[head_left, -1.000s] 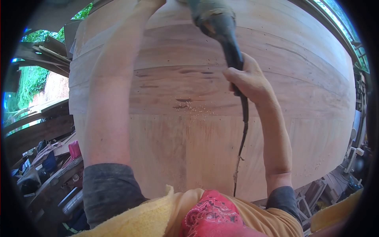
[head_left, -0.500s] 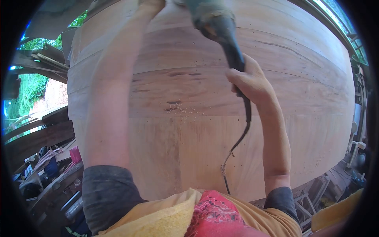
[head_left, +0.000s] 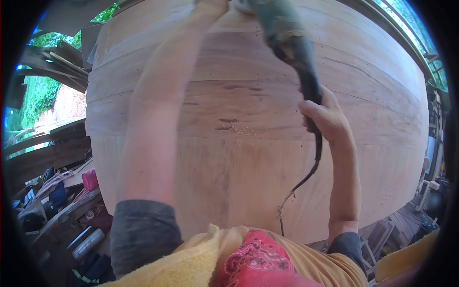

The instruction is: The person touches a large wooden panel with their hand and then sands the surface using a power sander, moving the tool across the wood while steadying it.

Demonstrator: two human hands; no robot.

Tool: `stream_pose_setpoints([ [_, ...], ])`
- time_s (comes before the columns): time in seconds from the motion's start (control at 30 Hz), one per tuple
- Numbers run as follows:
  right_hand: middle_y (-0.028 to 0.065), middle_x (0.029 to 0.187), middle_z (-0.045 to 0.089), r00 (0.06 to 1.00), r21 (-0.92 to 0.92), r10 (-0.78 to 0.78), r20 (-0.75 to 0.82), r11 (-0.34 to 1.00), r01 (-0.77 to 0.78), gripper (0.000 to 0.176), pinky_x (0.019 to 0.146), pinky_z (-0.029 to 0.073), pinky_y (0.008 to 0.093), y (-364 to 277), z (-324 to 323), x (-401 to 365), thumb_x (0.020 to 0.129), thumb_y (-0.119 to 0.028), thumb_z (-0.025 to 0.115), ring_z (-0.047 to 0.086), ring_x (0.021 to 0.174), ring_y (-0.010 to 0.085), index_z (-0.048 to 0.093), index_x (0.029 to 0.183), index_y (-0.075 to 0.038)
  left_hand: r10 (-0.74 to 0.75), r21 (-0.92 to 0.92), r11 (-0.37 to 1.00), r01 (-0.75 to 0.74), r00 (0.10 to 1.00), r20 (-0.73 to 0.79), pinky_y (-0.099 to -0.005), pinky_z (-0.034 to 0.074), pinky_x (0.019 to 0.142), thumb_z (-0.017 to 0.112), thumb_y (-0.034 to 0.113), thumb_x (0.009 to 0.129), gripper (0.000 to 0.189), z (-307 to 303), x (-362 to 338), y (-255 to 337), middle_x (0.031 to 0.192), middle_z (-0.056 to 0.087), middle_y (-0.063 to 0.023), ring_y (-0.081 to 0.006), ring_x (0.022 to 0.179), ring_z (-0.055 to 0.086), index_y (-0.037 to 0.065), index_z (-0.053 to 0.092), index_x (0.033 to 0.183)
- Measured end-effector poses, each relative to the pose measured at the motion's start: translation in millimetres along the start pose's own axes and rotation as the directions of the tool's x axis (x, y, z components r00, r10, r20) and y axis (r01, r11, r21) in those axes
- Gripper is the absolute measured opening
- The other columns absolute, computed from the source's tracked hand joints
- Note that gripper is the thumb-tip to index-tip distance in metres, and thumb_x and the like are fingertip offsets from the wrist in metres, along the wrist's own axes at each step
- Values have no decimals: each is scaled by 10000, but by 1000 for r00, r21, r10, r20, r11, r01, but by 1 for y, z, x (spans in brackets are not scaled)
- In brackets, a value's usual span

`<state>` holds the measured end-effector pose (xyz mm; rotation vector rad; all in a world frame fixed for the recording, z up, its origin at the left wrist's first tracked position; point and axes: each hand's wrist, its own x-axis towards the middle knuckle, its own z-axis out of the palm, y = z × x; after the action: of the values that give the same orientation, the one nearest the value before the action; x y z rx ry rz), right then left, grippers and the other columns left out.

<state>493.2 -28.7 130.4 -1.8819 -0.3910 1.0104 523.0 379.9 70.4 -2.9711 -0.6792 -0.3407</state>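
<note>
My right hand is wrapped round the black rear handle of a green-bodied angle grinder, whose cord runs down toward my body. The grinder's head reaches the top edge of the view, where only a bit of a pale round part shows. Close to that head is my left hand, cut off by the top of the frame. Its fingers are out of sight, so its grip is hidden. Beneath both arms spreads a large wooden panel made of joined boards, with dark gouge-like marks and pale shavings near its middle.
The power cord trails over the panel's near part. To the left lie stacked boards, a pink object and assorted clutter. Wooden frames stand at the lower right. A yellow cloth hangs at my chest.
Both arms and the angle grinder have shifted to the right over the panel, the right hand also slightly down. The view has moved a little too. My right hand keeps its grip.
</note>
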Motion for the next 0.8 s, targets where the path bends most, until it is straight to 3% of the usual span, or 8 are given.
stream_pose_setpoints([
  [0.1,38,761,547,977,-57,-64,205,995,77,275,529,486,318,-18,37,20,806,-145,651,584,588,146,527,1003,2,-93,161,984,74,989,118,-506,540,927,641,238,909,291,-2,-53,-106,1108,738,-198,-390,1072,695,82,705,1147],
  [0.27,27,765,519,916,-99,-115,385,981,165,354,533,474,298,-28,105,42,784,-196,687,564,595,120,532,1038,-4,-418,194,903,383,889,186,-489,534,982,633,114,874,329,-59,-146,-161,1208,716,-206,-378,1160,677,60,691,1193],
  [0.4,26,760,518,913,-98,-89,398,985,139,361,541,474,295,-33,108,36,783,-190,688,564,602,118,534,1049,0,-446,205,890,407,871,206,-483,535,985,639,132,866,340,-52,-156,-177,1204,717,-207,-382,1166,674,67,702,1194],
  [0.53,14,768,522,942,-50,-62,331,995,83,374,543,471,287,-18,72,28,780,-193,693,555,593,110,548,1068,-2,-351,189,931,312,908,230,-501,532,967,724,207,872,362,-38,-124,-145,1174,719,-215,-402,1151,667,69,688,1204],
  [0.6,7,770,529,962,-27,-29,271,999,37,391,536,464,281,-7,46,14,780,-186,695,547,577,107,562,1097,2,-238,141,968,206,935,264,-502,533,970,683,290,913,408,-51,-103,-97,1197,713,-218,-409,1148,666,62,670,1251],
  [0.67,9,764,543,985,-1,1,175,1000,-1,420,526,455,276,2,17,-4,784,-165,695,542,557,110,579,1148,9,-181,-27,979,200,929,324,-485,549,934,667,172,886,295,-53,-78,-47,1137,739,-196,-370,1121,695,62,709,1157],
  [0.7,14,760,552,992,27,11,124,1000,-15,436,521,452,275,8,3,-15,787,-151,693,541,548,112,584,1176,13,-149,49,989,142,957,247,-467,584,893,650,101,835,236,-50,-65,-14,1068,757,-195,-357,1045,727,62,770,1035],
  [0.8,38,738,572,998,95,55,10,994,-55,464,515,450,278,27,-35,-43,791,-104,669,556,540,133,569,1217,52,34,-130,991,-9,981,191,-463,589,895,666,97,820,243,-34,-33,50,1081,756,-201,-363,1057,726,54,776,1032],
])
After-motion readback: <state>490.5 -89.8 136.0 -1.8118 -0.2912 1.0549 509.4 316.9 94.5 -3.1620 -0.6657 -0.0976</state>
